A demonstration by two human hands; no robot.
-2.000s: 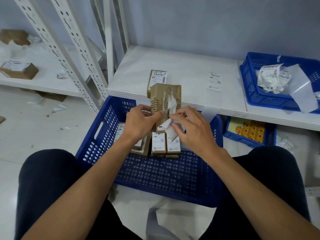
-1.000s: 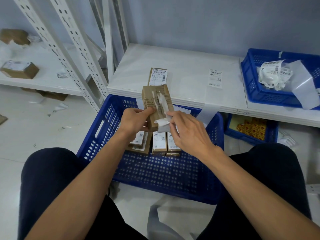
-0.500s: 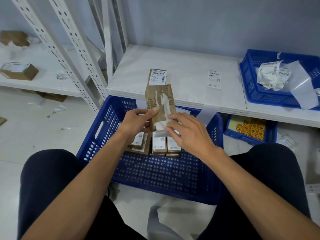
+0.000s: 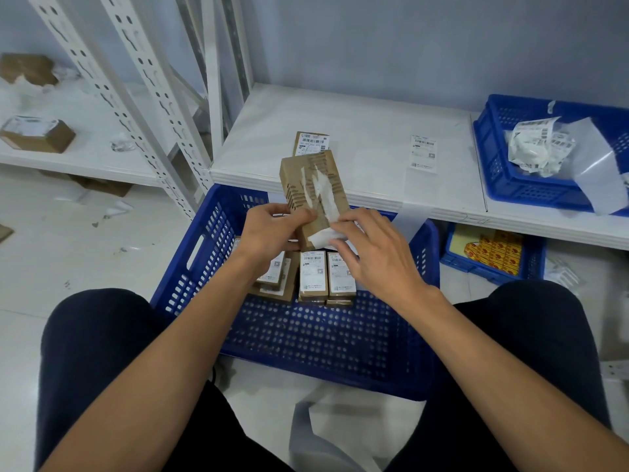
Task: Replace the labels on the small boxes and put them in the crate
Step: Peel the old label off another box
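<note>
Fingers and thumb of your left hand (image 4: 270, 233) are curled round the lower left edge of a small, oblong brown cardboard box (image 4: 308, 185), which stands nearly upright and leans a little to your left. Streaks of torn white paper label (image 4: 322, 199) run down its facing side. At the bottom of those streaks, just right of your left thumb, your right hand (image 4: 372, 255) pinches the loose end of the label between thumb and forefinger, while its other fingers lie relaxed below.

Straight beneath both hands sits the large blue perforated plastic crate (image 4: 316, 345), between your knees. In its far half, directly under the held box, lie several flat brown boxes with fresh white labels (image 4: 313, 275), packed side by side and touching; those under your left wrist are partly hidden.

Beyond the top of the held box runs a white shelf board (image 4: 371, 117), where another labelled brown box (image 4: 311, 143) rests just behind the one you hold. To the right of your grip, a loose white printed label (image 4: 423, 153) lies flat on that board. Farther right stands a smaller blue plastic crate (image 4: 500, 183) holding a crumpled wad of used labels (image 4: 536, 149).
</note>
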